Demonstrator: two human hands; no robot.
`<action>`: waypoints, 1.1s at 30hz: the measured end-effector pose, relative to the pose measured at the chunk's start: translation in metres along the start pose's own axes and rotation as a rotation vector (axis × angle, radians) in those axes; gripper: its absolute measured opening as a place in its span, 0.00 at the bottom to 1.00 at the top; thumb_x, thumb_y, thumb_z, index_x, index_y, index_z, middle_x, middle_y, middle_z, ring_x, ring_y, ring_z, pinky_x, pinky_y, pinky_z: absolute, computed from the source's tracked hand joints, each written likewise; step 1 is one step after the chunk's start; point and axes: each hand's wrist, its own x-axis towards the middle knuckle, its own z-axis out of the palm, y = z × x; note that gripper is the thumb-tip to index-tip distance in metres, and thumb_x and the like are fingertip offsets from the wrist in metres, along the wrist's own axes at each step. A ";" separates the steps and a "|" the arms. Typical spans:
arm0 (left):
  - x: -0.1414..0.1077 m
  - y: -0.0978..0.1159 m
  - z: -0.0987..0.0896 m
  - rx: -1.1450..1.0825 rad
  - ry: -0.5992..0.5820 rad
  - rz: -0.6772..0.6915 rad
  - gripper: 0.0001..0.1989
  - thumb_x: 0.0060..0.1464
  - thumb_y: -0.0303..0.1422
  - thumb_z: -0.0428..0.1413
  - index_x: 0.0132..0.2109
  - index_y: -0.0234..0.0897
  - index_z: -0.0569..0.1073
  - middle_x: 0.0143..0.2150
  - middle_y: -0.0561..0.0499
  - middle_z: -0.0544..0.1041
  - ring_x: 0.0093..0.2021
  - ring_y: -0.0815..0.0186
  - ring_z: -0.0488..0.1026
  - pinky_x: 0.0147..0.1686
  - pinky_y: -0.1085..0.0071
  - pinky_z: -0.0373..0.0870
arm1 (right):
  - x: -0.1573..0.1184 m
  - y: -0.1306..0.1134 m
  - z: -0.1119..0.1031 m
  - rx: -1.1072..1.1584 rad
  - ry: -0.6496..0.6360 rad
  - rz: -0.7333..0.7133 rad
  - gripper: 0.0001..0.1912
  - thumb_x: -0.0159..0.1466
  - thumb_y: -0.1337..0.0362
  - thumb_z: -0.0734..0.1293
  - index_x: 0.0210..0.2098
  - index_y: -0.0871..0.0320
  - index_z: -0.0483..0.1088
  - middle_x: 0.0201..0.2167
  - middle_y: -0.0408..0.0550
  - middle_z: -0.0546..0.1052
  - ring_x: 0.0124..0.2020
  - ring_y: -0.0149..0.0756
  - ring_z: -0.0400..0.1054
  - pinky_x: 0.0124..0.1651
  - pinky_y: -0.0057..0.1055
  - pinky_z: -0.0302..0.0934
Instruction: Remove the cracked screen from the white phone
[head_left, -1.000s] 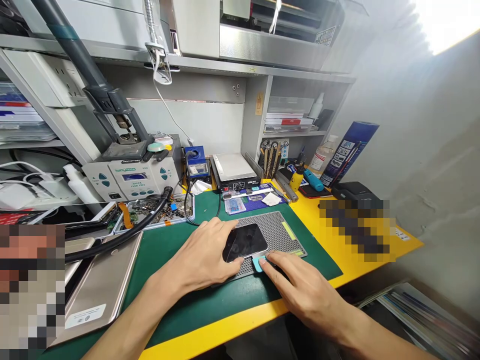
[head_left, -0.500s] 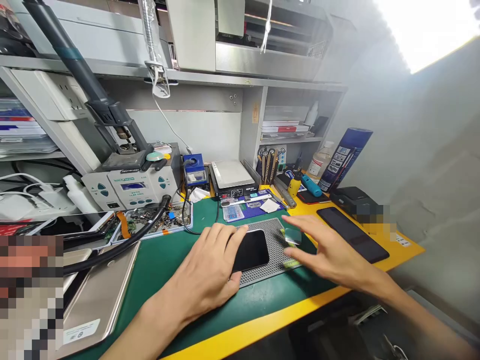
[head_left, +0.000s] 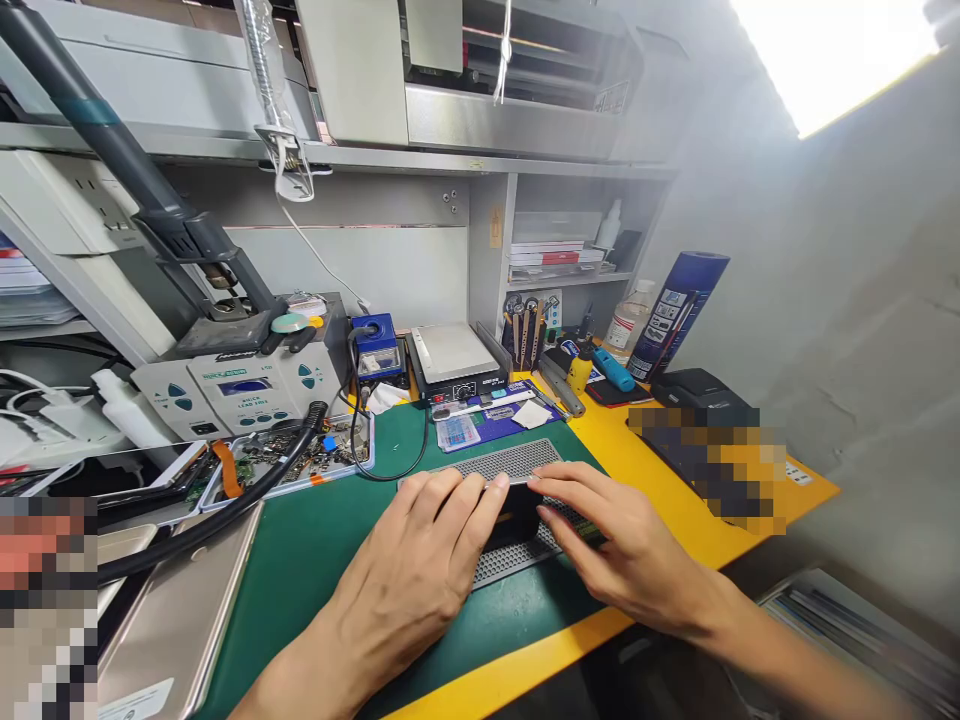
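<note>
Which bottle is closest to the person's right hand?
The small yellow bottle is closest to the right hand; the clear labelled bottle stands farther back, one white shelf bottle is higher up, another white bottle at far left.

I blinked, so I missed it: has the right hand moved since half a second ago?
Yes. Judged against the yellow bottle, the right hand has moved left and down in the picture, to the phone.

Left hand (head_left: pixel 412 545) grips a dark phone (head_left: pixel 517 515), largely hidden by the fingers, over a grey perforated mat (head_left: pixel 510 567). Right hand (head_left: pixel 626 540), thumb and fingers apart, at the phone's right end; contact unclear. Green mat (head_left: pixel 300 570) beneath, on yellow tabletop (head_left: pixel 487 680). Behind: flat-topped heating unit (head_left: pixel 454 352). To the left: grey station with display (head_left: pixel 244 390), parts tray (head_left: pixel 289 455), gold-coloured panel (head_left: pixel 184 605).
</note>
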 end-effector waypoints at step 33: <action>-0.003 -0.021 0.003 -0.662 -0.373 -0.503 0.34 0.53 0.38 0.58 0.65 0.36 0.61 0.52 0.42 0.71 0.53 0.52 0.69 0.55 0.52 0.69 | 0.046 0.057 -0.031 0.189 -0.492 0.561 0.15 0.61 0.54 0.69 0.32 0.62 0.75 0.27 0.47 0.77 0.26 0.34 0.69 0.27 0.27 0.59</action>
